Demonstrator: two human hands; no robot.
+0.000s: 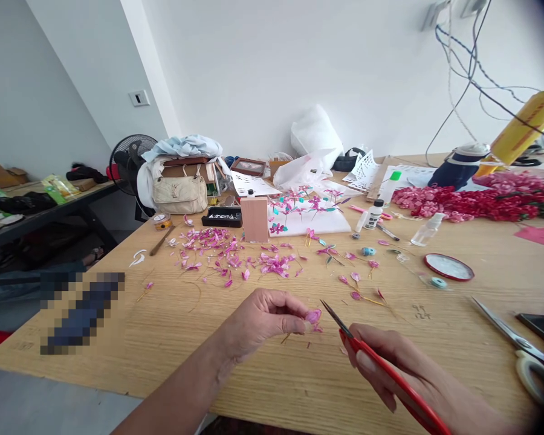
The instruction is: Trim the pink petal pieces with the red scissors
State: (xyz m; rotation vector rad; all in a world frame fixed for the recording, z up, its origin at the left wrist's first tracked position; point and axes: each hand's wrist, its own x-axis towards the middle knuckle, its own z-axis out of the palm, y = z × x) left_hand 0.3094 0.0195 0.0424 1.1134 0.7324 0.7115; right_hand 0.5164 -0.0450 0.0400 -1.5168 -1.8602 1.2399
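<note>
Magenta artificial flower (pixel 314 316) is what I have between the thumb and forefinger of the left hand (pixel 267 314), above the near part of the wooden table (pixel 272 368); the fingertip pinch presumably leaves its petals exposed. My right hand (pixel 401 357) grips the red-handled tweezers (pixel 385 371) along their length, thin tips angled toward the flower but apart from it, likely so the points stay in sight. Beyond, loose petals (pixel 213 241) lie scattered, perhaps spread out for easy picking. One wooden block (pixel 255 219) stands upright beside the white pad (pixel 335 223) bearing finished-looking blossoms, probably kept there uncrushed.

I count one flower pinched, one pair of tweezers, one pair of large scissors (pixel 508 331), one red-rimmed dish (pixel 448 266) and one spray bottle (pixel 427 229); the petals overlap too much to number.
</note>
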